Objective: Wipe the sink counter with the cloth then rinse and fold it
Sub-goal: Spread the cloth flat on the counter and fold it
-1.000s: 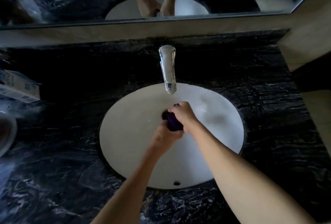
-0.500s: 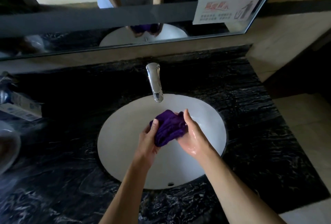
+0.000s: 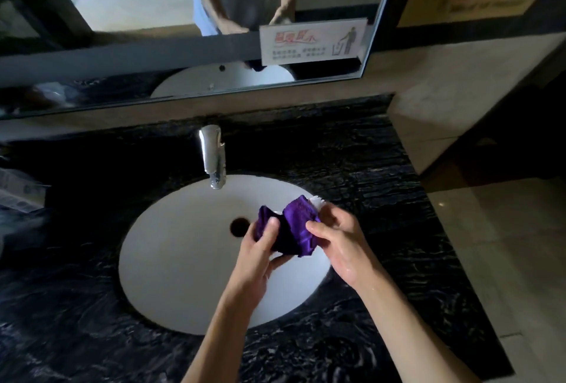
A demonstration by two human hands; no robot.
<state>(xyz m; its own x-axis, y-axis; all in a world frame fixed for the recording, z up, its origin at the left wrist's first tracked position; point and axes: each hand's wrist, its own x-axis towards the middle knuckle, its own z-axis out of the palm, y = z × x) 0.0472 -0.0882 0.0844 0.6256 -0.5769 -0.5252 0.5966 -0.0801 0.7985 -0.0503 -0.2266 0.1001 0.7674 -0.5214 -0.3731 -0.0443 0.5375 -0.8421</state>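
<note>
Since half a second ago we have drawn the cloth (image 3: 291, 229) to the right side of the sink (image 3: 171, 254), away from the tap (image 3: 213, 156), so the dark drain hole (image 3: 239, 227) that our hands covered now shows. The cloth was a bunched lump pressed between our palms; now it is partly opened out and held up over the right half of the basin, above the white bowl and not touching it. The view has also tipped upward, so the mirror (image 3: 183, 15) takes more of the top and the sign (image 3: 312, 41) on its lower edge sits lower and larger.

Our left hand (image 3: 260, 248) grips the left end of the cloth, thumb on top and fingers curled beneath it. Our right hand (image 3: 340, 242) pinches the right edge between thumb and fingertips, the other fingers loosely bent.

The cloth is deep purple, crumpled in soft folds, with a dip in the middle between two raised lobes. A small white patch shows at its upper right corner; we cannot tell what it is. The black veined counter (image 3: 367, 186) surrounds the sink, and skin on the right wrist glistens.
</note>
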